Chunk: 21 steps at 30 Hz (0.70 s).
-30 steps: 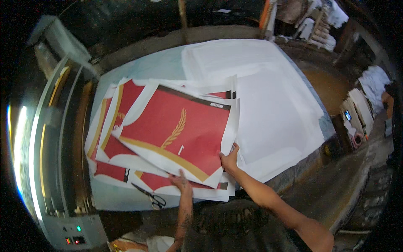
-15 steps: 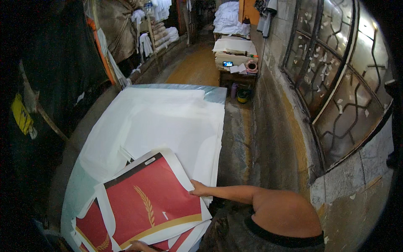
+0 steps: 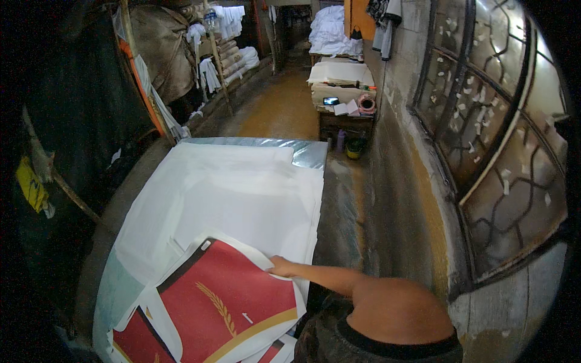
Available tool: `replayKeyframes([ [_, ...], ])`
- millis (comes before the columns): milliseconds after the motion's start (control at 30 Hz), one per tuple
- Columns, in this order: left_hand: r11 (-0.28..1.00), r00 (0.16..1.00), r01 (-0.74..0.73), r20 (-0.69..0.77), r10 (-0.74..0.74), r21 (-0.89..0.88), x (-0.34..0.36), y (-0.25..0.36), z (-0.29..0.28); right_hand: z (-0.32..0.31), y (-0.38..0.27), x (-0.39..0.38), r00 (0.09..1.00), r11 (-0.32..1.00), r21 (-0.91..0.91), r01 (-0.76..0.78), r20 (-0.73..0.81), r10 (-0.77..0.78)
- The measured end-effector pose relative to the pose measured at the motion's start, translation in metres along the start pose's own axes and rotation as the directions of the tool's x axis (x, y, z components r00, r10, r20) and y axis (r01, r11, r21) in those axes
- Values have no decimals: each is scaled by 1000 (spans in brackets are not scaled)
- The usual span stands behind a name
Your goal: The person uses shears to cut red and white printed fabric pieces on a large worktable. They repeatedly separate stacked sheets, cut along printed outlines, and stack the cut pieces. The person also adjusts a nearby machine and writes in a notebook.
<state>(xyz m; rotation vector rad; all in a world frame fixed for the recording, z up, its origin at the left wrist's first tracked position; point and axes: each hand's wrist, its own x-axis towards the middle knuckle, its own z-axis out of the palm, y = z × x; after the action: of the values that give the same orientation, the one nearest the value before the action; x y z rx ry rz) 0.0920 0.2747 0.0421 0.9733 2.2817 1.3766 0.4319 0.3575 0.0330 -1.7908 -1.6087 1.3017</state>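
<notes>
A printed sheet (image 3: pixel 236 284) in red, with a gold wheat-like emblem, a gold band, a dark strip and a white margin, lies over more red printed sheets (image 3: pixel 133 333) at the near end of the table. My right hand (image 3: pixel 280 266) reaches in from the lower right and grips this top sheet at its upper right edge. My left hand is out of view. Behind the printed sheets a broad pile of white paper (image 3: pixel 230 193) covers much of the pale blue table (image 3: pixel 121 284).
Barred windows (image 3: pixel 484 145) line the right wall. Beyond the table stand a side stand with papers (image 3: pixel 339 72) and a phone (image 3: pixel 330 101), a cloth heap (image 3: pixel 330 30), a bucket (image 3: pixel 352 150) and a walkway (image 3: pixel 272 109). Dark sheeting (image 3: pixel 78 121) and poles edge the left.
My view has swung from over the sheets toward the walkway. The top sheet now sits turned and slightly higher on the pile, and my left hand has left the view.
</notes>
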Motion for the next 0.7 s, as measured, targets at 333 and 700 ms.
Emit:
replayKeyframes([
  [333, 1000, 1000, -21, 10, 20, 12, -32, 84, 126, -117, -24, 104, 940, 939, -35, 342, 9, -342],
  [700, 915, 953, 62, 297, 65, -399, 31, 131, 220, -345, -301, 160, 332, 244, -848, 472, -85, -939],
])
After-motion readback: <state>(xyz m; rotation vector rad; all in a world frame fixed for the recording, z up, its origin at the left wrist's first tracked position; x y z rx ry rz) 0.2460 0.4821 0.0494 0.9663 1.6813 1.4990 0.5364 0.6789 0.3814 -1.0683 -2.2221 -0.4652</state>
